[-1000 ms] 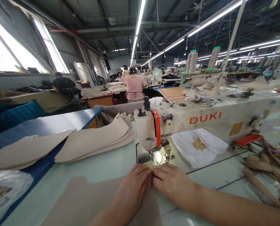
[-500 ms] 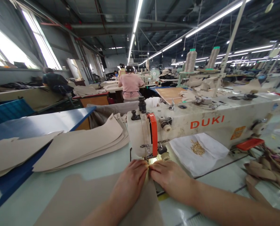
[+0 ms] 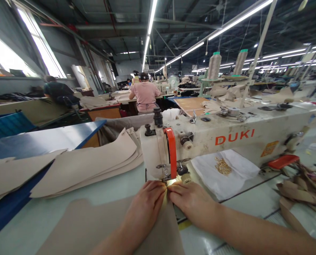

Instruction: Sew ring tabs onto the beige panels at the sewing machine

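Observation:
Under the lit needle area of a white sewing machine (image 3: 189,138) lies the edge of a large beige fabric panel (image 3: 94,219). My left hand (image 3: 148,202) is closed at that edge, its fingertips pressed together on the panel. From the right, my right hand (image 3: 192,198) pinches the same edge, its fingertips almost meeting the left ones just in front of the presser foot. The fingers cover the needle point and the stitch line. The rest of the panel spreads flat toward me and to the left.
Stacked beige panels (image 3: 91,166) lie left of the machine. Behind my right hand, a white cloth (image 3: 227,184) bears small gold-coloured metal pieces (image 3: 223,166). Brown strips (image 3: 296,193) heap at the right, near a red tray (image 3: 283,162). A co-worker in pink (image 3: 145,94) sits ahead.
The camera view has shifted slightly. Both hands stay at the panel's edge by the needle, with hardly any visible movement of the fabric.

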Available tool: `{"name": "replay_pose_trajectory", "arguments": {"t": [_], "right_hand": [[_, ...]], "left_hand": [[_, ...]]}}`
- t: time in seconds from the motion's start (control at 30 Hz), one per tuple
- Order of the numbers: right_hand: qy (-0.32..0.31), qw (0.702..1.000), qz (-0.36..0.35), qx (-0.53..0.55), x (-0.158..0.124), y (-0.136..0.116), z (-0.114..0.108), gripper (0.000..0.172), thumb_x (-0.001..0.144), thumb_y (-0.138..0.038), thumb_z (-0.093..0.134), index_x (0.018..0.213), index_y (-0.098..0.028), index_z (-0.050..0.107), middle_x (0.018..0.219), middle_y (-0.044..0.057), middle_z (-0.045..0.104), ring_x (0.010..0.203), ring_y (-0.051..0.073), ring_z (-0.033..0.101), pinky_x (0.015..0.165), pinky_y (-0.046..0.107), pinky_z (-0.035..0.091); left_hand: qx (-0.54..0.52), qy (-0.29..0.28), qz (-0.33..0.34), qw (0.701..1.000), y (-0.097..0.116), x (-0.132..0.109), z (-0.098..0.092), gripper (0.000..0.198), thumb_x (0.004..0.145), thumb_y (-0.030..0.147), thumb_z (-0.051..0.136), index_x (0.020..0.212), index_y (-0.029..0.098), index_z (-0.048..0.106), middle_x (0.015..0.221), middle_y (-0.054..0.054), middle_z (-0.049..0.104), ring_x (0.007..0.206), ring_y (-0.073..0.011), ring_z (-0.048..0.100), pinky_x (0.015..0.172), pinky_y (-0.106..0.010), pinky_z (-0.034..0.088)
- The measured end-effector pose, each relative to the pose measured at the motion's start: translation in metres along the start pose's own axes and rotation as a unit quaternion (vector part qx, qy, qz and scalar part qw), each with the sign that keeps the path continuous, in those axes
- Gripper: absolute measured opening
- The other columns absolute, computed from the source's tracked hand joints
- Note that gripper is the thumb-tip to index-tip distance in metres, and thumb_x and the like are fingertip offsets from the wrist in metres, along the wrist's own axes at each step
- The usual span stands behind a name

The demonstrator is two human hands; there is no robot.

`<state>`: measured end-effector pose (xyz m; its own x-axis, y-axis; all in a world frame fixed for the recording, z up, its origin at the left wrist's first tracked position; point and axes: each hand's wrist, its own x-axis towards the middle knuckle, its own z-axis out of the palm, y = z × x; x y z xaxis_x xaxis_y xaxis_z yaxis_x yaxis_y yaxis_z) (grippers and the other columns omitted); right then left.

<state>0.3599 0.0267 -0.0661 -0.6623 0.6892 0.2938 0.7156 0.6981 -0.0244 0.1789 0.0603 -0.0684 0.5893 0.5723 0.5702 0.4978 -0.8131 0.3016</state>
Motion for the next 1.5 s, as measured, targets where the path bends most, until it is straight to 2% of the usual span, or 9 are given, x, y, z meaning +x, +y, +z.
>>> {"name": "replay_pose_trajectory", "arguments": {"t": [0.23, 0.37, 0.53, 0.83, 1.03, 1.17, 1.5], "right_hand": [[0.026, 1.0, -0.015, -0.009, -0.004, -0.004, -0.005, 0.008, 0.09, -0.015, 0.056, 0.097, -0.013, 0.059, 0.103, 0.007, 0.063, 0.101, 0.019, 0.055, 0.09, 0.031, 0.043], [0.013, 0.999, -0.048, -0.007, -0.009, -0.007, -0.009, 0.007, 0.091, -0.019, 0.056, 0.096, -0.014, 0.058, 0.099, 0.004, 0.064, 0.097, 0.018, 0.055, 0.091, 0.029, 0.042], [0.0, 0.998, -0.062, -0.009, -0.008, -0.006, -0.011, 0.007, 0.092, -0.019, 0.053, 0.094, -0.014, 0.058, 0.099, 0.004, 0.064, 0.096, 0.018, 0.056, 0.09, 0.029, 0.042], [-0.003, 0.998, -0.066, -0.01, -0.007, -0.005, -0.01, 0.008, 0.091, -0.018, 0.054, 0.094, -0.013, 0.059, 0.103, 0.006, 0.064, 0.099, 0.018, 0.056, 0.095, 0.029, 0.04], [0.002, 0.998, -0.067, -0.005, -0.004, -0.001, -0.007, 0.009, 0.091, -0.016, 0.052, 0.093, -0.012, 0.06, 0.101, 0.007, 0.064, 0.101, 0.018, 0.056, 0.097, 0.026, 0.039], [0.007, 0.998, -0.067, -0.003, -0.002, 0.001, -0.006, 0.008, 0.09, -0.015, 0.054, 0.093, -0.011, 0.06, 0.102, 0.007, 0.064, 0.102, 0.018, 0.056, 0.098, 0.027, 0.038], [0.003, 0.998, -0.063, 0.013, -0.002, 0.002, -0.006, 0.009, 0.09, -0.014, 0.053, 0.093, -0.011, 0.061, 0.105, 0.009, 0.064, 0.103, 0.018, 0.056, 0.097, 0.027, 0.04]], "left_hand": [[0.033, -0.019, 0.01, 0.999, 0.004, -0.005, -0.005, 0.025, 0.09, 0.015, 0.044, 0.097, 0.019, 0.068, 0.096, -0.006, 0.071, 0.094, -0.0201, 0.064, 0.087, -0.037, 0.055], [0.075, -0.039, -0.003, 0.996, 0.006, -0.014, -0.008, 0.027, 0.088, 0.016, 0.046, 0.108, 0.017, 0.065, 0.11, -0.008, 0.069, 0.107, -0.0217, 0.061, 0.094, -0.04, 0.053], [0.08, -0.065, -0.027, 0.994, 0.009, -0.017, -0.012, 0.028, 0.087, 0.017, 0.047, 0.109, 0.018, 0.065, 0.117, -0.007, 0.067, 0.108, -0.0198, 0.062, 0.096, -0.037, 0.051], [0.093, -0.07, -0.008, 0.993, 0.006, -0.016, -0.01, 0.031, 0.089, 0.019, 0.044, 0.113, 0.016, 0.064, 0.117, -0.009, 0.067, 0.108, -0.0217, 0.063, 0.095, -0.037, 0.051], [0.09, -0.121, -0.061, 0.987, 0.004, -0.012, -0.011, 0.036, 0.091, 0.025, 0.041, 0.119, 0.016, 0.062, 0.123, -0.009, 0.064, 0.114, -0.0235, 0.059, 0.1, -0.04, 0.047], [0.109, -0.137, -0.065, 0.982, 0.003, -0.011, -0.011, 0.038, 0.092, 0.026, 0.039, 0.121, 0.013, 0.06, 0.124, -0.012, 0.062, 0.115, -0.0237, 0.058, 0.101, -0.04, 0.045], [0.107, -0.129, -0.051, 0.985, 0.003, -0.007, -0.011, 0.036, 0.092, 0.025, 0.038, 0.117, 0.015, 0.063, 0.122, -0.011, 0.064, 0.113, -0.0234, 0.06, 0.099, -0.04, 0.047]]}}
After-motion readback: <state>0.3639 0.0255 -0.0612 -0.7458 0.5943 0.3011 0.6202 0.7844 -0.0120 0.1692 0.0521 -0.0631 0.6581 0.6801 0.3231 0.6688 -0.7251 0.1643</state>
